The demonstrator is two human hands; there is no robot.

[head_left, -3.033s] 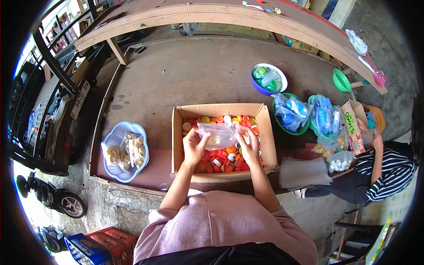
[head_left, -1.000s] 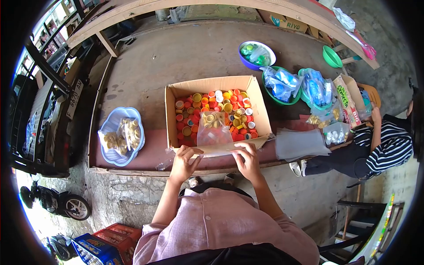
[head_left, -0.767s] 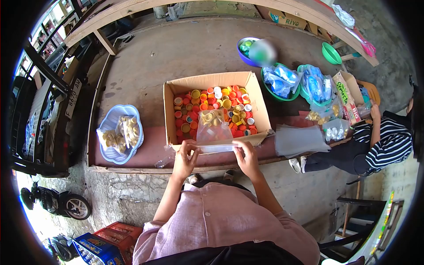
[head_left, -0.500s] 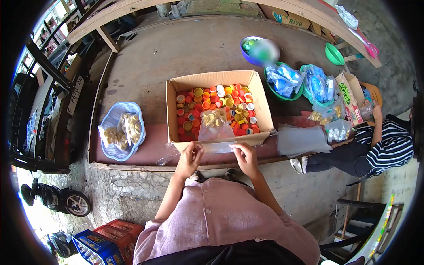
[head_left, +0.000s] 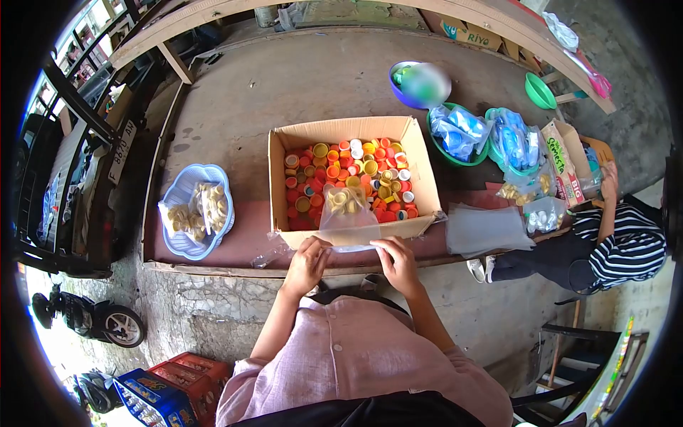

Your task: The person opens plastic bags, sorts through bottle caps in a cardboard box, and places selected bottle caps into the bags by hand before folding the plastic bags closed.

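Observation:
A clear plastic bag (head_left: 350, 218) with several yellowish caps in its far end lies over the near wall of a cardboard box (head_left: 284, 206). My left hand (head_left: 307, 265) pinches the left corner of the bag's near edge. At the right corner of that edge, my right hand (head_left: 398, 262) is closed on the plastic too. The near edge is stretched between both hands, just in front of the box. Red, orange, yellow and white bottle caps (head_left: 333, 171) fill the box around and beyond the bag.
Left stands a light-blue basket (head_left: 229, 220) with bagged caps. To the right are plastic sheets (head_left: 485, 229), a green basin (head_left: 455, 158) with blue bags, a purple basin (head_left: 398, 91) and a carton (head_left: 562, 160). A person in a striped top (head_left: 626, 242) works beside the carton.
The bag, earlier held up over the box, now rests on its near wall with the caps at the far end. Both hands have come back toward my body, still gripping the plastic.

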